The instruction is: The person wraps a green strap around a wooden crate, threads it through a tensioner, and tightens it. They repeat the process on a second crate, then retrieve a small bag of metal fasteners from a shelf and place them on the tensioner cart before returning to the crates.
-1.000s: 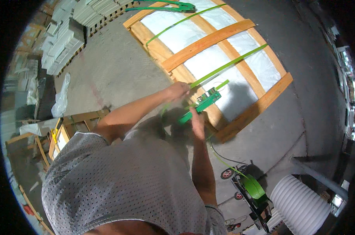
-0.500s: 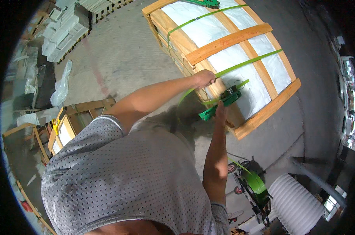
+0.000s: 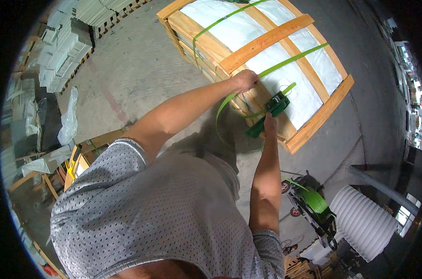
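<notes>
At the near edge of the wooden crate (image 3: pixel 321 114), the left hand (image 3: pixel 246 81) is closed around green strapping (image 3: pixel 294 58); its fingertips are hidden. The right hand (image 3: pixel 270 123) is closed on the green strapping tool (image 3: pixel 278 105) above that edge, concealing part of the handle; tool-to-crate contact cannot be determined. The upper border crops the crate's far end.

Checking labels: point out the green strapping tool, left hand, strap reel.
Green strapping tool (image 3: pixel 279 107), head view: main body.
Left hand (image 3: pixel 246 80), head view: back of hand.
Strap reel (image 3: pixel 315 201), head view: green coil.
</notes>
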`<state>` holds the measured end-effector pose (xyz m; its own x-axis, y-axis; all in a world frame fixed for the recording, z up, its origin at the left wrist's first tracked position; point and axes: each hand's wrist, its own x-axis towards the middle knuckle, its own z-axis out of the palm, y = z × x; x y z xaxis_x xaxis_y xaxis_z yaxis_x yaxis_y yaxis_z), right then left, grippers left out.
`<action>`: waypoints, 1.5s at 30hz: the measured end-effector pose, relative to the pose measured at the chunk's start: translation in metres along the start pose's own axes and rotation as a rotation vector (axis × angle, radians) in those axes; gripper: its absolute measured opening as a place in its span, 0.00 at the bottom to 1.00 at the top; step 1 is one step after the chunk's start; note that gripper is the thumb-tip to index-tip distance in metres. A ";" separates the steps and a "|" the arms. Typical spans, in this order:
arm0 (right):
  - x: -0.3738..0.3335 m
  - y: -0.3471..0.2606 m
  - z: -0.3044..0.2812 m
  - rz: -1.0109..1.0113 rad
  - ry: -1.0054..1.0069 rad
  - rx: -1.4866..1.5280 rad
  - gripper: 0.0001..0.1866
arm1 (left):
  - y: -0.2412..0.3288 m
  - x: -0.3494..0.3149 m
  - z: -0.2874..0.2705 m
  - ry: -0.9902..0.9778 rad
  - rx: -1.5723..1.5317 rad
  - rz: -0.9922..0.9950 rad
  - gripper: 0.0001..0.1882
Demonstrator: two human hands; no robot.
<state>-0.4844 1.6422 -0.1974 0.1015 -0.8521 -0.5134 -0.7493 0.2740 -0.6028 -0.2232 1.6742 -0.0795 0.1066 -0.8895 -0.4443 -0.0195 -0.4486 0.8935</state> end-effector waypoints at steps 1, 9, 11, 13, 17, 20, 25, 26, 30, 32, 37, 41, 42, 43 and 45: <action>0.000 0.000 0.000 -0.030 0.005 0.024 0.25 | -0.001 -0.002 0.001 0.008 -0.006 0.043 0.14; -0.011 -0.016 -0.004 0.004 -0.071 0.213 0.24 | -0.011 0.001 -0.001 -0.054 -0.553 -0.099 0.03; -0.015 -0.022 -0.009 0.081 -0.089 0.179 0.24 | -0.016 0.004 0.002 -0.058 0.084 0.153 0.07; -0.014 -0.023 -0.011 0.167 -0.103 0.221 0.24 | -0.019 0.005 0.006 -0.032 0.398 0.368 0.11; 0.001 -0.012 -0.006 0.131 -0.085 0.056 0.24 | -0.014 -0.003 0.013 0.007 0.044 0.121 0.14; 0.008 -0.001 -0.002 0.050 -0.104 -0.004 0.27 | -0.005 -0.009 0.015 0.026 -0.132 -0.063 0.13; -0.001 -0.006 -0.005 0.063 -0.093 -0.054 0.30 | -0.012 -0.023 0.027 0.127 0.079 -0.030 0.12; -0.004 -0.009 -0.006 0.025 -0.105 -0.106 0.29 | -0.022 -0.032 0.034 0.160 0.111 0.017 0.12; -0.009 -0.012 -0.009 -0.039 -0.094 -0.033 0.27 | -0.057 -0.069 0.050 0.256 0.057 0.242 0.13; -0.004 -0.006 -0.008 -0.077 -0.087 0.011 0.28 | -0.060 -0.072 0.048 0.172 -0.024 0.079 0.13; 0.006 0.014 -0.004 -0.369 -0.062 -0.474 0.24 | -0.057 -0.073 0.052 0.049 -0.267 -0.182 0.13; -0.002 0.001 -0.005 -0.290 -0.013 -0.353 0.23 | -0.060 -0.080 0.076 0.111 -0.285 -0.125 0.14; -0.006 -0.006 -0.006 -0.243 -0.013 -0.306 0.23 | -0.060 -0.081 0.082 0.131 -0.152 0.043 0.15; -0.012 -0.013 -0.007 -0.197 -0.014 -0.274 0.23 | -0.058 -0.081 0.088 0.143 -0.059 0.135 0.15; -0.021 -0.027 -0.013 -0.105 -0.010 -0.217 0.24 | -0.053 -0.080 0.100 0.177 0.077 0.276 0.15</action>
<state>-0.4750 1.6468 -0.1622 0.1922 -0.8662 -0.4612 -0.8571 0.0807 -0.5088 -0.3296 1.7602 -0.0977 0.2581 -0.9524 -0.1623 -0.1458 -0.2045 0.9679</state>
